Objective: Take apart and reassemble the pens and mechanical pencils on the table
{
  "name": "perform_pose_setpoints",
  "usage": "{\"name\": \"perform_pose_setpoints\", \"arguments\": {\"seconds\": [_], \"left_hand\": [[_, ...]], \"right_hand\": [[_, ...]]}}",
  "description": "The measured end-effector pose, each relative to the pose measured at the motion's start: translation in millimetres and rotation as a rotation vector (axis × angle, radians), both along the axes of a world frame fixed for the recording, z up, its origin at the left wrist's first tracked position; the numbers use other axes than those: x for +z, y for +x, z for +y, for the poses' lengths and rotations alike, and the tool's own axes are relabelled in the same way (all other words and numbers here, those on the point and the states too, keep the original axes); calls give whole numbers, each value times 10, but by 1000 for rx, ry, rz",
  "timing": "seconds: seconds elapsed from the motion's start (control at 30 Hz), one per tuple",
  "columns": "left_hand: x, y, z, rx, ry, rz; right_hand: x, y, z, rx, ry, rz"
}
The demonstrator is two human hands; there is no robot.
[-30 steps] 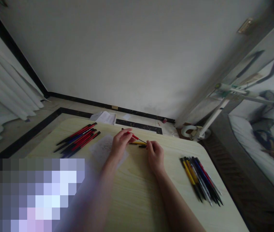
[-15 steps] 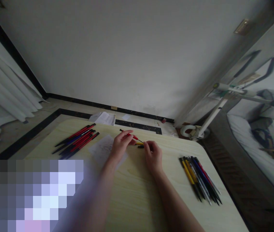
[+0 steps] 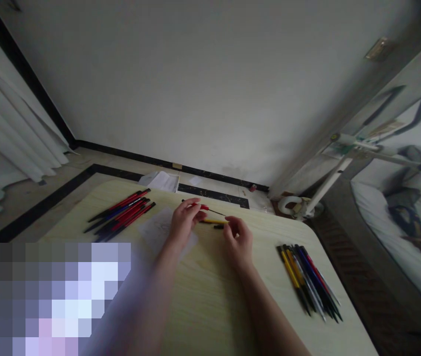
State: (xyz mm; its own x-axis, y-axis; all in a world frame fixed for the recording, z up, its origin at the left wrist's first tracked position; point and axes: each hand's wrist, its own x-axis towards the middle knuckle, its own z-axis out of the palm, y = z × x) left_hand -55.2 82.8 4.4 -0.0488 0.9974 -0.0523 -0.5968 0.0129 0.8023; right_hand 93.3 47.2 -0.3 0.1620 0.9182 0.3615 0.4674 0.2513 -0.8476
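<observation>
My left hand (image 3: 184, 220) is closed around a red pen barrel (image 3: 203, 207) above the far part of the table. From the barrel's right end sticks a thin dark refill (image 3: 215, 212). Its far end meets the fingertips of my right hand (image 3: 239, 240), which are pinched together. Below the refill a yellow pen part (image 3: 213, 221) lies on the table, with a short black piece (image 3: 218, 227) beside it. A sheet of paper (image 3: 154, 230) with faint marks lies partly under my left wrist.
Several red, blue and black pens (image 3: 124, 212) lie on the table's left (image 3: 195, 306). Another group of yellow, clear, blue and red pens (image 3: 295, 267) lies on the right. Beyond the far edge, a box of papers (image 3: 160, 181) stands on the floor.
My hands have drawn slightly apart, and more of the thin refill shows between the red barrel and my right fingertips. More of the yellow part is visible.
</observation>
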Motion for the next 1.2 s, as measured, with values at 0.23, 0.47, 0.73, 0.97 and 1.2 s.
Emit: {"name": "perform_pose_setpoints", "arguments": {"seconds": [0.23,0.47,0.73,0.97,1.2], "left_hand": [[35,-78,18,19,-52,-275],[15,-107,18,-21,-91,-387],[13,-112,43,-53,-124,-437],[22,-126,28,-97,-52,-443],[25,-138,16,-134,-62,-466]], "right_hand": [[-41,124,6,-77,46,-277],[-101,154,14,-72,19,-368],[-80,135,1,-58,21,-350],[-67,139,-10,-51,3,-367],[-31,104,-39,-13,34,-411]]}}
